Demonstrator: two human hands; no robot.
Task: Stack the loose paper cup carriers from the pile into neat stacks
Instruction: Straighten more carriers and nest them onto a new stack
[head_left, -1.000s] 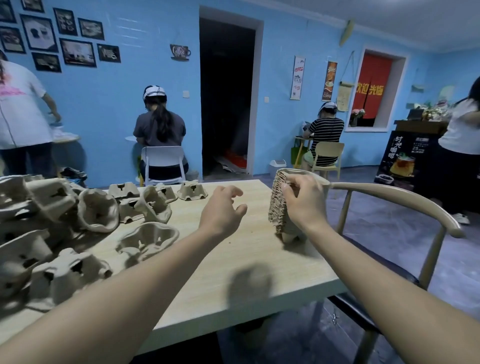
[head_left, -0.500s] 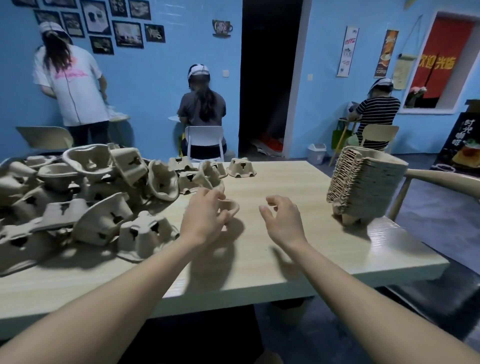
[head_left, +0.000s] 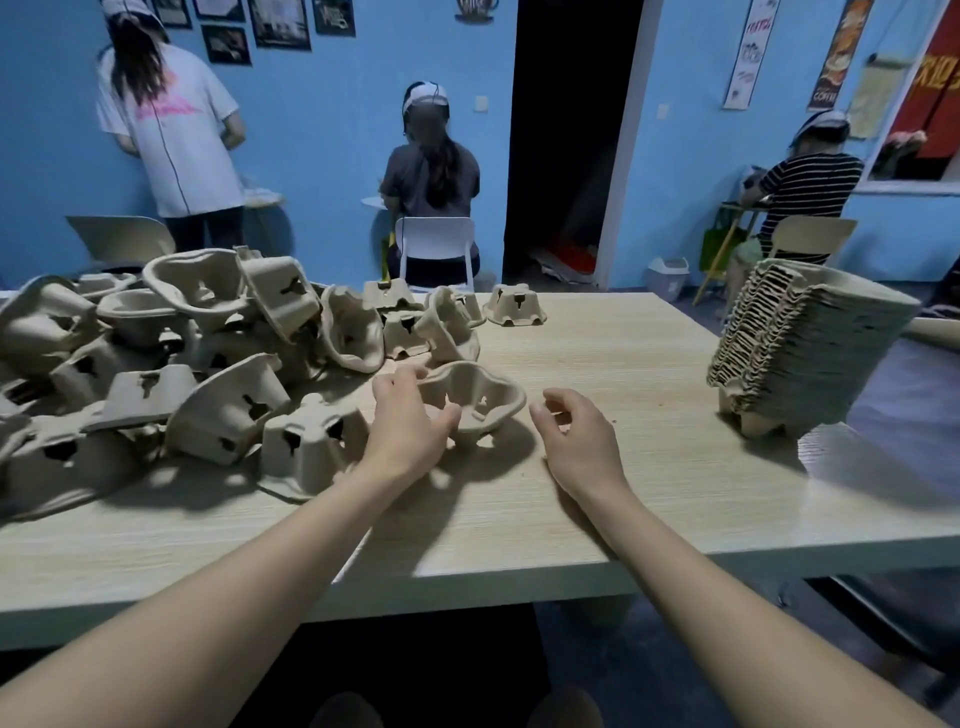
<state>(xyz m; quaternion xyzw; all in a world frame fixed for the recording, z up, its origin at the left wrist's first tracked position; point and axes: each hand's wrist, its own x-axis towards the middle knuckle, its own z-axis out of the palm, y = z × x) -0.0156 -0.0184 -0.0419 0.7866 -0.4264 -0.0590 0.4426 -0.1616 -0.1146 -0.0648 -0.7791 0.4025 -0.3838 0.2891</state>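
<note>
"COFFEE" on brown wall poster (head_left: 837, 52)

A pale wood-grain table (head_left: 597, 358) carries everything. To the left of the left hand's fingers (head_left: 410, 376) a loose pile of paper cup carriers (head_left: 171, 364) sprawls over the tabletop, most lying upside down or tipped. One carrier (head_left: 475, 402) sits open side up between the two hands, the left thumb against its near rim. Beyond the fingers a single carrier (head_left: 514, 306) rests upside down near the far edge. Well right of the right hand's fingers (head_left: 563, 410), a nested stack (head_left: 800, 353) lies on its side.
</note>
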